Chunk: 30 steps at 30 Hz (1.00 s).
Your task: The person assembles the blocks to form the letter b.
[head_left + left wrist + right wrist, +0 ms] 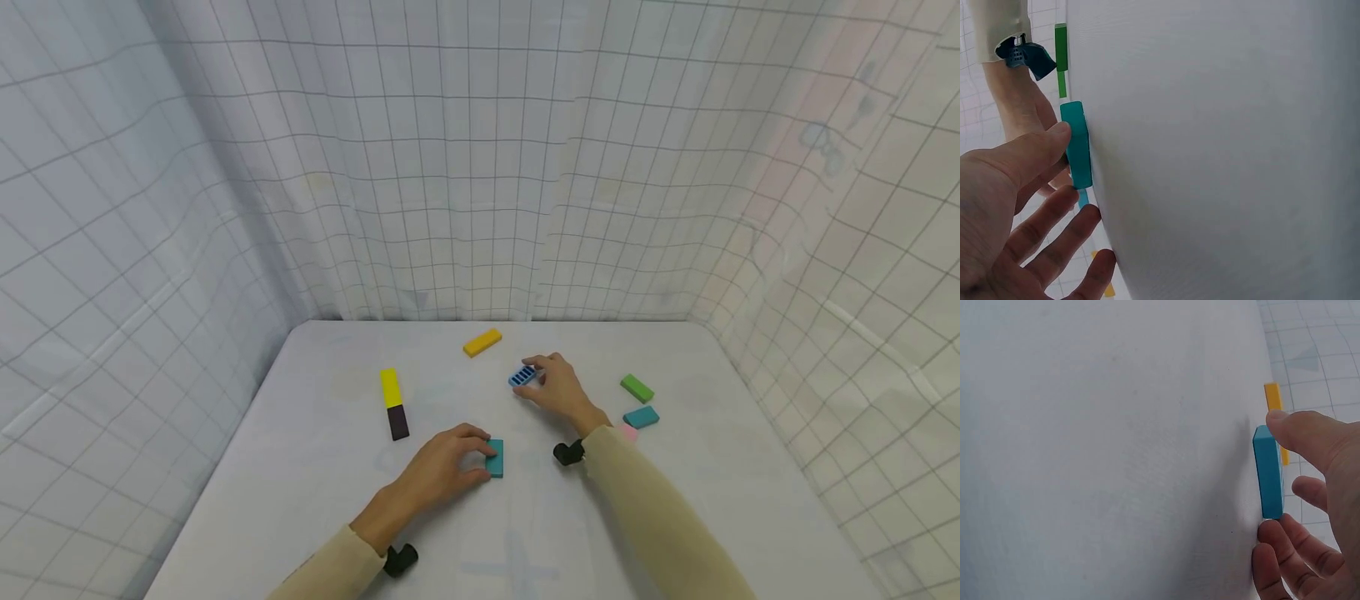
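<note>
My left hand (448,463) spans a flat teal block (496,459) on the white table, thumb at its near end and fingers at its far end. In the left wrist view, the thumb and a fingertip pinch this teal block (1077,147) end to end, and the other fingers spread loosely. Farther off, my right hand (557,385) pinches a blue block (522,376) with a row of dark slots on top. The right wrist view has the thumb at one end of the blue block (1269,475) and fingertips at the other.
An orange block (482,342) lies near the back edge. A yellow block (391,387) touches a black block (398,422) at left. To the right are green (637,387) and teal-blue blocks (641,417), plus a pink piece (627,432) partly behind the right sleeve. Gridded curtains (495,208) surround the table.
</note>
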### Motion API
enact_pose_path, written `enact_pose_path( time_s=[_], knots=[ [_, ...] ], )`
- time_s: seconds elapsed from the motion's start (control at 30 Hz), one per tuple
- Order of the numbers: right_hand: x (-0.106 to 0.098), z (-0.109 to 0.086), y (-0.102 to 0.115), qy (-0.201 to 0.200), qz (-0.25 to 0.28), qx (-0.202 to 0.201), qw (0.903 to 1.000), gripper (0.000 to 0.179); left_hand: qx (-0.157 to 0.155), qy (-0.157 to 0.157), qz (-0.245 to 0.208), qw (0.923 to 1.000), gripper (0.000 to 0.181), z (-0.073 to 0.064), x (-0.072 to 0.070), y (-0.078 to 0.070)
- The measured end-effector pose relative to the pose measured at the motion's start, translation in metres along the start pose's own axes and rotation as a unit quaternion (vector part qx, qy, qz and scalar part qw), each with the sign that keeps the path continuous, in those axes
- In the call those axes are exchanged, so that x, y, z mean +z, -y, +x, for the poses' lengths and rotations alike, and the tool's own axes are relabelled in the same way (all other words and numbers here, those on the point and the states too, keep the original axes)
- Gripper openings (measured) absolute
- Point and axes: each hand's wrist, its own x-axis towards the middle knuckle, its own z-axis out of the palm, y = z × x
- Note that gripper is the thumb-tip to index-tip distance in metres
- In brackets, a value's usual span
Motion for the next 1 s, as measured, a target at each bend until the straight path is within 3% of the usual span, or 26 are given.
enact_pose_path(
  time_s=[0.17, 0.4, 0.6, 0.77, 1.0],
  knots=[
    [0.014, 0.013, -0.025, -0.008, 0.0, -0.019, 0.9998, 0.061, 0.003, -0.005, 0.009, 0.9999, 0.027, 0.0, -0.001, -0.002],
    [0.005, 0.005, -0.012, 0.0, 0.011, -0.012, 0.9999, 0.054, 0.005, -0.006, 0.001, 1.0, 0.022, -0.001, 0.0, -0.003],
    [0.019, 0.015, -0.037, -0.017, 0.013, -0.029, 0.9994, 0.053, 0.007, -0.004, 0.0, 1.0, 0.02, -0.001, 0.001, -0.003],
    [0.022, 0.02, -0.043, -0.016, -0.003, -0.037, 0.9992, 0.055, 0.007, -0.007, 0.001, 1.0, 0.019, 0.002, 0.0, -0.003],
    [0.002, 0.006, -0.009, 0.014, -0.004, -0.018, 0.9997, 0.054, -0.004, -0.002, -0.001, 1.0, 0.018, 0.004, -0.001, -0.003]
  ],
)
